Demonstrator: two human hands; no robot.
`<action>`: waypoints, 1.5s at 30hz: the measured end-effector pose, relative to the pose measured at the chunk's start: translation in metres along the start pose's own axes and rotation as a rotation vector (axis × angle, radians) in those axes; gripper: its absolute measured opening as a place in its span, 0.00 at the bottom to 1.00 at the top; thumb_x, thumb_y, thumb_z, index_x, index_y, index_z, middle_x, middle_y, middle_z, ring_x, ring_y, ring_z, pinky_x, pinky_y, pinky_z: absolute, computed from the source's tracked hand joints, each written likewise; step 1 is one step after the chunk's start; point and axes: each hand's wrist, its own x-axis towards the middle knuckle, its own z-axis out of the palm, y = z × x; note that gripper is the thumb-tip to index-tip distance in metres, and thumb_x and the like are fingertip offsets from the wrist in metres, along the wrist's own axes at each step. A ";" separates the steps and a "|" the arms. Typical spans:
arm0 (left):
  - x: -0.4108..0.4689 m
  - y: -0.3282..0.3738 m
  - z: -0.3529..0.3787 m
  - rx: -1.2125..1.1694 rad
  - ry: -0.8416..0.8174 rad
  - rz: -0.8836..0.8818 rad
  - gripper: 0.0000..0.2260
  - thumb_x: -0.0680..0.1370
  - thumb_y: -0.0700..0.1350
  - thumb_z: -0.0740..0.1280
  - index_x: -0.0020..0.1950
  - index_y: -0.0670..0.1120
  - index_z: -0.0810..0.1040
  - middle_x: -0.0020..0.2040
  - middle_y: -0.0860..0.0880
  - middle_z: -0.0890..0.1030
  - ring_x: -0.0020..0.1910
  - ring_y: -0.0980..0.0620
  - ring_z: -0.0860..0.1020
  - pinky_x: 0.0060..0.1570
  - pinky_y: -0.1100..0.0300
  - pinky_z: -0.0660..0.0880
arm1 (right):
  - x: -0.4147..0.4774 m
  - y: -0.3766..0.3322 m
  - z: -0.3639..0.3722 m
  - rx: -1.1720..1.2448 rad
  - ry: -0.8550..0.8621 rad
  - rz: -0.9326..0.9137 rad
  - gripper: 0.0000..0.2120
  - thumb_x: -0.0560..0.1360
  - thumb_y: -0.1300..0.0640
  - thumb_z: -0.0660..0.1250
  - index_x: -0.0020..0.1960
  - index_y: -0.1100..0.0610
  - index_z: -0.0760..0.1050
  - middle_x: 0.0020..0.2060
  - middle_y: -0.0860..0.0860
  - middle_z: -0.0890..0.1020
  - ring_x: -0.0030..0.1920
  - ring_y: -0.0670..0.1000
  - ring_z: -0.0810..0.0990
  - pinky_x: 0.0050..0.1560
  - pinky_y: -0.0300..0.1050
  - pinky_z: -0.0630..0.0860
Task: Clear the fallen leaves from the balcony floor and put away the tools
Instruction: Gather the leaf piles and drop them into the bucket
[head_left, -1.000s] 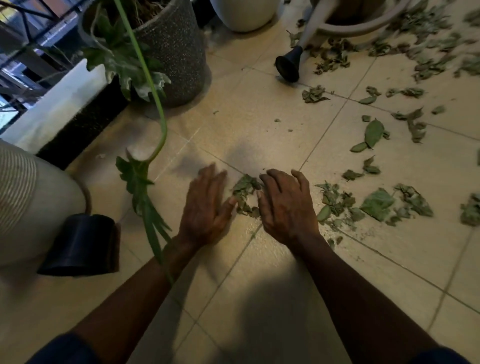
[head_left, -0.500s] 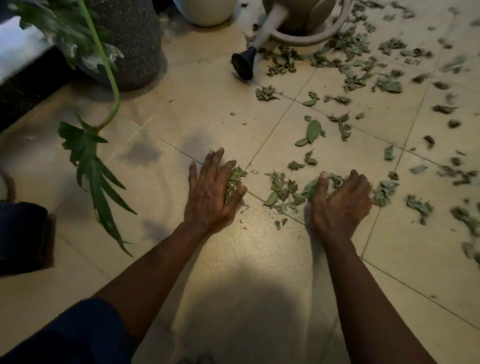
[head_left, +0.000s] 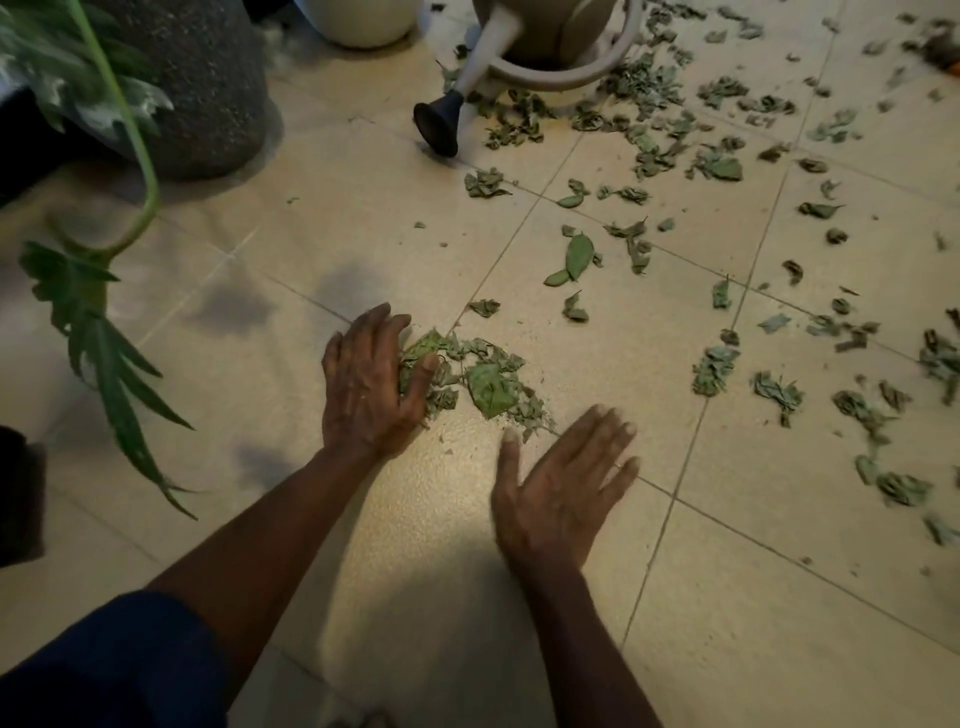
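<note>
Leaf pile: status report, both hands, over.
Left hand open, cupped against leaf pile. Right hand open, just short of it. Scattered leaves beyond; watering can among them.

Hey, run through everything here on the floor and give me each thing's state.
left hand, open, pressed against the leaf pile
right hand, open, fingers straight, holding nothing
leaf pile, gathered beside the left hand
scattered leaves, uncollected across the floor
watering can, on the floor among leaves

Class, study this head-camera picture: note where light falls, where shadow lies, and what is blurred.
Head view: dim warm light, brightest on the floor between the forearms; a broad shadow darkens the bottom centre; the right hand is motion-blurred, while the left hand on the leaf pile is sharp; scattered leaves at the right edge look soft.
</note>
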 end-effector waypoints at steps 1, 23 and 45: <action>0.000 0.000 0.000 0.003 0.009 -0.006 0.28 0.83 0.65 0.52 0.74 0.49 0.70 0.77 0.46 0.69 0.77 0.45 0.66 0.77 0.39 0.58 | -0.004 -0.009 0.004 -0.043 -0.020 -0.052 0.47 0.81 0.29 0.39 0.82 0.64 0.33 0.81 0.62 0.36 0.81 0.60 0.32 0.80 0.67 0.41; 0.002 0.000 -0.003 0.004 -0.090 0.097 0.42 0.77 0.74 0.56 0.82 0.47 0.59 0.83 0.45 0.59 0.82 0.45 0.58 0.81 0.39 0.53 | 0.126 -0.050 -0.020 0.290 -0.121 -0.902 0.29 0.85 0.43 0.55 0.81 0.56 0.59 0.78 0.56 0.64 0.78 0.54 0.62 0.78 0.51 0.58; -0.018 -0.015 -0.008 -0.187 -0.029 0.053 0.41 0.79 0.73 0.51 0.83 0.47 0.60 0.83 0.45 0.60 0.83 0.46 0.57 0.76 0.36 0.62 | 0.115 -0.072 -0.005 -0.163 0.019 -1.265 0.20 0.85 0.38 0.51 0.61 0.51 0.72 0.51 0.52 0.74 0.45 0.49 0.69 0.36 0.46 0.69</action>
